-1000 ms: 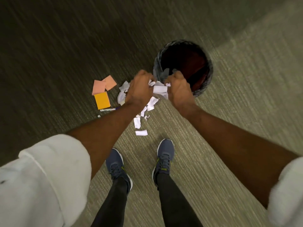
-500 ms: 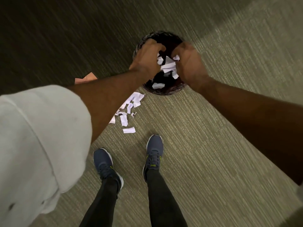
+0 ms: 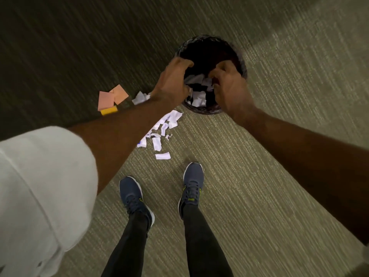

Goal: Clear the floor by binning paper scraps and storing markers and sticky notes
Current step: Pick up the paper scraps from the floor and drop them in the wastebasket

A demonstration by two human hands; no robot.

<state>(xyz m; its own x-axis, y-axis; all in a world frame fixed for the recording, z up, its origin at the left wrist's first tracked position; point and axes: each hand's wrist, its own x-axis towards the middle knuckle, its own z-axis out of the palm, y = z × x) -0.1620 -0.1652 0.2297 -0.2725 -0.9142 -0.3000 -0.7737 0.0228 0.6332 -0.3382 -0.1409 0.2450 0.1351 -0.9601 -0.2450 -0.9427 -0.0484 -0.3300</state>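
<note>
A round black bin [image 3: 243,63] with a dark liner stands on the carpet. My left hand [image 3: 171,80] and my right hand [image 3: 229,86] hover over its near rim, a gap between them, fingers curled but parted. White paper scraps [image 3: 197,97] lie loose in the bin below the hands. More white scraps [image 3: 166,124] lie on the floor under my left forearm, with another piece [image 3: 139,97] beside the wrist. Left of them are pink and orange sticky notes [image 3: 111,96] and a yellow pad [image 3: 108,111]. No marker shows; my arm covers that spot.
My two dark blue shoes [image 3: 192,184] stand on the grey-green ribbed carpet just short of the scraps. A darker carpet strip runs along the far left. My white sleeve fills the lower left of the view.
Both hands carried a bundle of scraps from the floor pile up over the bin, then moved apart. The scraps now lie in the bin.
</note>
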